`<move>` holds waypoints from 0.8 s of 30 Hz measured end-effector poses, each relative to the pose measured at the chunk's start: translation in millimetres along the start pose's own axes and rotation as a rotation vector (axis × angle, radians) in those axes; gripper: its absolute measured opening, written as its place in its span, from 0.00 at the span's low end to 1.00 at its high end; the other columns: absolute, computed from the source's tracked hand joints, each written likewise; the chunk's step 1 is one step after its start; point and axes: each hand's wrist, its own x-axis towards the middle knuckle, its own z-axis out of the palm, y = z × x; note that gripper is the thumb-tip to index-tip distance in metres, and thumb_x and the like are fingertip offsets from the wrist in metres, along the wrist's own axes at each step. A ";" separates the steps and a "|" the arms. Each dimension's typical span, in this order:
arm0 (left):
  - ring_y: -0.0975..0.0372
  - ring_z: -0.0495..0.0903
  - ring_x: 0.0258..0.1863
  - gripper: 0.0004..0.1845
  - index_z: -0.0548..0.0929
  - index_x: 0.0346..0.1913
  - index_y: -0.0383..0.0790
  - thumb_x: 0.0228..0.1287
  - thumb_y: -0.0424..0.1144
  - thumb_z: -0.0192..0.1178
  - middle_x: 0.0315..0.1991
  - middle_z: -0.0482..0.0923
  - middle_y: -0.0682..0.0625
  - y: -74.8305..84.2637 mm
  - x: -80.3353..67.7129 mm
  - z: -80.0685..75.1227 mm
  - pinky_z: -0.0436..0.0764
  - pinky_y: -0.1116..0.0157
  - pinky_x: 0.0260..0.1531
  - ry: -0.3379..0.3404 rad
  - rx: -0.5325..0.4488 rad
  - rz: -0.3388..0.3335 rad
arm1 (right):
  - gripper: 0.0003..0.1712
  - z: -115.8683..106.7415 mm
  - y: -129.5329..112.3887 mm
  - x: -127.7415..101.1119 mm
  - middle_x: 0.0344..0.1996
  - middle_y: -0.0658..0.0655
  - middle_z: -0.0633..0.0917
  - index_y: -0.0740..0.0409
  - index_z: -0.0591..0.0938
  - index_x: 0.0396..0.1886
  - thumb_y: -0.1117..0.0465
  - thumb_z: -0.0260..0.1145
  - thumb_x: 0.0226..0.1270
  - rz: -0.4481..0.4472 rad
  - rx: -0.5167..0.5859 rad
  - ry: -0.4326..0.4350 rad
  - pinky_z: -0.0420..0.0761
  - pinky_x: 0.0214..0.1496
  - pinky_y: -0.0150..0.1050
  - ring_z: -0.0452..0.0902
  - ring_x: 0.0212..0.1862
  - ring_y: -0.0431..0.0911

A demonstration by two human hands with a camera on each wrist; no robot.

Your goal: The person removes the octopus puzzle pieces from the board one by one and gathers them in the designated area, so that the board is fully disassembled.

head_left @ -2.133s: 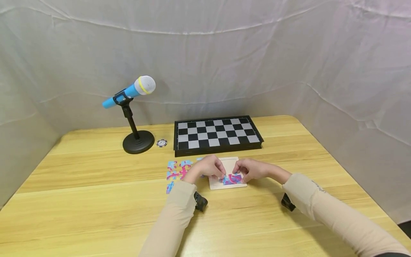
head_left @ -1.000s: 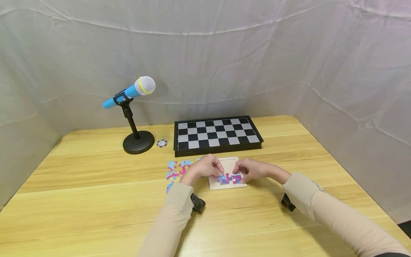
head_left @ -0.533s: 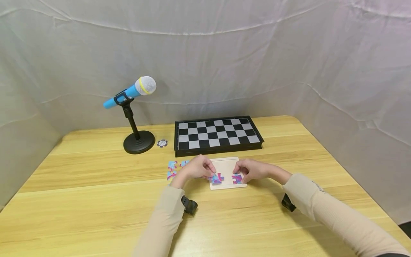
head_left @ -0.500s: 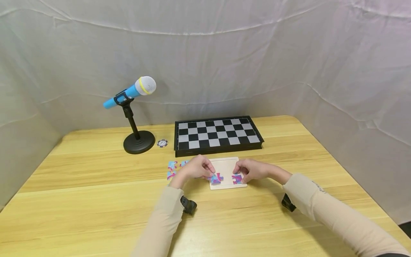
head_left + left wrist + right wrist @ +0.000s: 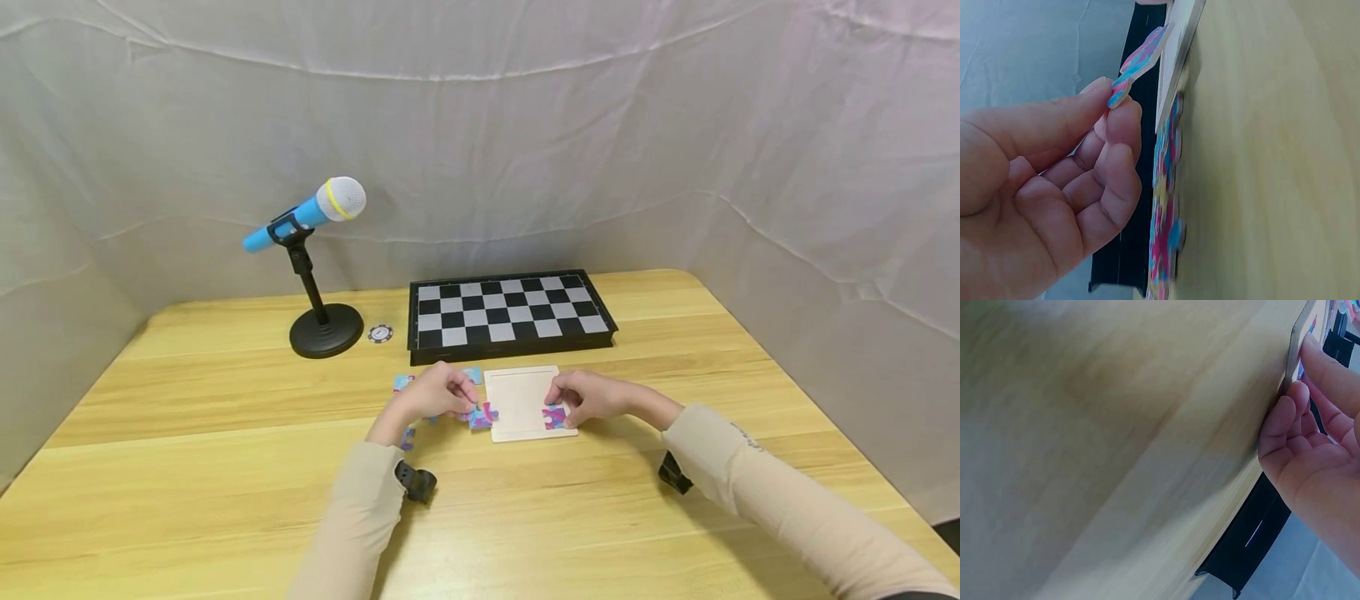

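Observation:
My left hand (image 5: pixel 437 390) pinches a blue, pink and purple jigsaw piece (image 5: pixel 480 417) between thumb and forefinger. The left wrist view shows that piece (image 5: pixel 1142 61) tilted, raised over other pieces lying on the table. In the head view it overlaps the left edge of a pale wooden puzzle tray (image 5: pixel 517 392). My right hand (image 5: pixel 594 396) is at the tray's right side, thumb and forefinger curled around a purple and pink jigsaw piece (image 5: pixel 553 417) in the near right corner. In the right wrist view the thumb reaches over the tray's rim and the other fingers curl beside it.
Several loose jigsaw pieces (image 5: pixel 471 375) lie left of the tray, partly hidden by my left hand. Behind stands a black-framed checkered board (image 5: pixel 510 312). A poker chip (image 5: pixel 380 333) and a blue toy microphone (image 5: pixel 307 213) on a black stand (image 5: pixel 326 331) are farther left.
My left hand has carried its piece leftward, from against the right-hand piece to the tray's left edge. The two pieces are now well apart. My right hand has stayed in place.

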 end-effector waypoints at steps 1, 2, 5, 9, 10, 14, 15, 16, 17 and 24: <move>0.64 0.68 0.16 0.01 0.79 0.26 0.29 0.52 0.24 0.60 0.20 0.75 0.49 -1.1 -1.5 -1.6 0.70 0.70 0.18 0.003 -0.001 -0.001 | 0.15 0.1 0.3 0.2 0.25 0.52 0.71 0.66 0.76 0.38 0.72 0.67 0.49 -0.002 -0.002 0.000 0.66 0.29 0.31 0.62 0.27 0.40; 0.64 0.68 0.15 0.01 0.79 0.26 0.29 0.52 0.24 0.60 0.20 0.75 0.49 -2.7 -2.8 -3.2 0.70 0.70 0.18 0.006 -0.002 -0.002 | 0.15 0.3 0.7 0.4 0.25 0.52 0.71 0.66 0.76 0.38 0.72 0.67 0.49 -0.006 -0.005 0.000 0.66 0.29 0.31 0.62 0.27 0.40; 0.63 0.68 0.16 0.02 0.79 0.27 0.31 0.52 0.23 0.60 0.21 0.76 0.49 -6.6 -7.2 -7.8 0.70 0.70 0.19 0.012 -0.008 -0.010 | 0.15 0.6 1.8 0.5 0.25 0.52 0.71 0.66 0.76 0.39 0.72 0.67 0.49 -0.009 -0.012 0.001 0.66 0.29 0.31 0.62 0.27 0.40; 0.63 0.68 0.16 0.02 0.79 0.27 0.30 0.51 0.22 0.59 0.21 0.76 0.48 -11.1 -13.6 -14.4 0.71 0.68 0.19 0.016 -0.033 -0.034 | 0.14 0.7 1.8 0.5 0.25 0.51 0.70 0.66 0.76 0.38 0.72 0.67 0.49 -0.008 -0.014 0.002 0.65 0.29 0.31 0.62 0.27 0.40; 0.63 0.68 0.16 0.02 0.79 0.27 0.30 0.52 0.22 0.59 0.21 0.76 0.48 -12.1 -15.0 -16.3 0.71 0.68 0.19 0.015 -0.034 -0.036 | 0.14 0.7 1.5 0.4 0.25 0.51 0.70 0.66 0.76 0.38 0.72 0.67 0.49 -0.007 -0.013 0.002 0.65 0.29 0.31 0.62 0.27 0.40; 0.63 0.68 0.17 0.02 0.79 0.27 0.30 0.51 0.22 0.59 0.22 0.76 0.48 -16.5 -20.4 -24.0 0.71 0.69 0.20 0.013 -0.033 -0.037 | 0.14 0.5 0.1 -0.1 0.25 0.51 0.70 0.66 0.76 0.39 0.72 0.67 0.49 -0.005 -0.009 0.001 0.65 0.29 0.31 0.62 0.27 0.40; 0.63 0.69 0.17 0.02 0.79 0.27 0.29 0.52 0.23 0.59 0.22 0.76 0.48 -17.5 -21.7 -25.9 0.71 0.69 0.20 0.009 -0.027 -0.034 | 0.14 0.4 -0.3 -0.2 0.25 0.51 0.70 0.66 0.76 0.39 0.72 0.67 0.49 -0.003 -0.008 0.001 0.65 0.29 0.31 0.62 0.27 0.40; 0.63 0.69 0.17 0.01 0.79 0.27 0.29 0.52 0.23 0.60 0.22 0.76 0.48 -18.3 -23.1 -27.6 0.71 0.68 0.20 0.005 -0.027 -0.034 | 0.14 0.4 -0.6 -0.2 0.25 0.51 0.70 0.66 0.76 0.39 0.72 0.67 0.49 -0.003 -0.008 0.001 0.65 0.29 0.31 0.62 0.27 0.40; 0.63 0.69 0.17 0.01 0.79 0.26 0.29 0.51 0.23 0.60 0.22 0.76 0.48 -18.9 -24.5 -29.0 0.72 0.68 0.20 0.002 -0.032 -0.037 | 0.15 0.4 -0.8 -0.3 0.25 0.52 0.70 0.66 0.76 0.39 0.72 0.67 0.49 -0.002 -0.007 0.001 0.65 0.29 0.31 0.62 0.27 0.40; 0.63 0.71 0.16 0.01 0.79 0.27 0.26 0.50 0.23 0.61 0.21 0.78 0.46 -23.4 -30.4 -33.6 0.73 0.68 0.19 -0.060 -0.044 -0.027 | 0.14 0.3 -0.6 -0.1 0.25 0.52 0.71 0.66 0.76 0.39 0.72 0.67 0.49 0.005 0.002 0.003 0.65 0.30 0.31 0.62 0.28 0.41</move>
